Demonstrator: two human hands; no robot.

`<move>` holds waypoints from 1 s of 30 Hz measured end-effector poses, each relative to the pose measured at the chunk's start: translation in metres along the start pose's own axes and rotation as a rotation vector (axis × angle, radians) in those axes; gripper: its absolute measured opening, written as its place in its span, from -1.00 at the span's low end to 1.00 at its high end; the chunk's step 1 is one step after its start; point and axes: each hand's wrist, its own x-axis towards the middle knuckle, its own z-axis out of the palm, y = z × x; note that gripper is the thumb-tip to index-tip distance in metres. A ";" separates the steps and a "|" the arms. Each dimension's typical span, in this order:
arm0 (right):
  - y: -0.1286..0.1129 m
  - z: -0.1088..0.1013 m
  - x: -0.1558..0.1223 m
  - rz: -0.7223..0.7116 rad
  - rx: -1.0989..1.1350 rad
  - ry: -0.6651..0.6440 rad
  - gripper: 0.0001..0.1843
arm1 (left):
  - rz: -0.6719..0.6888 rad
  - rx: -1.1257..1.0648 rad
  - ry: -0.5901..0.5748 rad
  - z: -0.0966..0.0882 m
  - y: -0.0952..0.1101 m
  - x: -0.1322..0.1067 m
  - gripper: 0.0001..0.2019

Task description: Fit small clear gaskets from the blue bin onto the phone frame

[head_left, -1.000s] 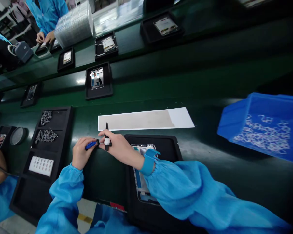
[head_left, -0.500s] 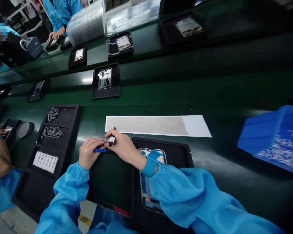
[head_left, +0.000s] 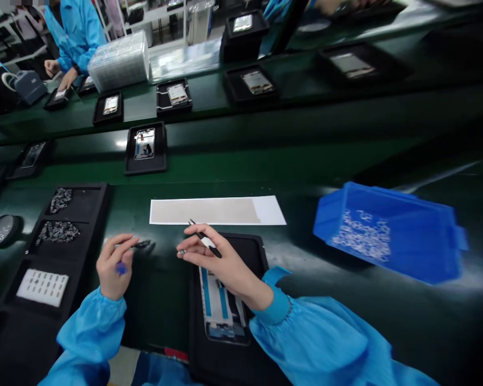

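My left hand grips a small blue-handled tool whose dark tip points right over the green bench. My right hand holds black tweezers between the fingers, and a tiny pale part sits at its fingertips. Under my right wrist lies a phone frame in a black tray. A white and grey strip of paper lies just beyond both hands.
A black parts tray with small dark pieces and a white card stands at left. A blue bin of small parts sits at right. More black trays with phones line the conveyor behind. Other people in blue coats work at far left.
My hands have come apart: the left hand with the blue tool moved left, the right hand drew back over the tray. The view shifted, bringing the blue bin nearer the middle.
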 end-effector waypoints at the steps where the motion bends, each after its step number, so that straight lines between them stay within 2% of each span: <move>1: 0.000 -0.002 -0.006 0.011 0.027 0.005 -0.63 | -0.003 -0.048 0.080 -0.002 0.008 0.000 -0.58; 3: 0.002 -0.006 -0.015 0.012 0.058 0.022 -0.61 | -0.030 -0.189 0.196 -0.003 0.026 0.001 -0.37; 5: 0.005 -0.008 -0.021 -0.014 0.048 0.050 -0.62 | -0.106 -0.401 0.212 -0.002 0.046 0.003 -0.35; 8: 0.008 -0.009 -0.027 -0.062 0.004 0.088 -0.65 | -0.313 -0.666 0.007 0.000 0.075 0.009 -0.64; 10: 0.009 -0.009 -0.031 -0.104 -0.034 0.109 -0.65 | -0.412 -0.718 -0.126 0.001 0.091 0.011 -0.85; 12: 0.009 -0.009 -0.034 -0.155 -0.095 0.141 -0.67 | -0.424 -0.715 -0.140 0.004 0.101 0.011 -0.88; 16: 0.012 -0.007 -0.039 -0.254 -0.209 0.206 -0.72 | -0.384 -0.674 -0.002 0.011 0.106 0.003 -0.76; 21: 0.016 -0.007 -0.042 -0.349 -0.282 0.235 -0.74 | -0.371 -0.645 0.030 0.015 0.106 -0.001 -0.75; 23: 0.017 -0.007 -0.043 -0.378 -0.309 0.242 -0.75 | -0.362 -0.637 0.015 0.013 0.106 0.001 -0.78; 28: 0.017 -0.009 -0.046 -0.459 -0.380 0.299 -0.78 | -0.393 -0.618 -0.163 0.004 0.106 0.004 -0.90; 30: 0.018 -0.009 -0.047 -0.515 -0.401 0.306 -0.79 | -0.404 -0.601 -0.155 0.004 0.106 0.004 -0.90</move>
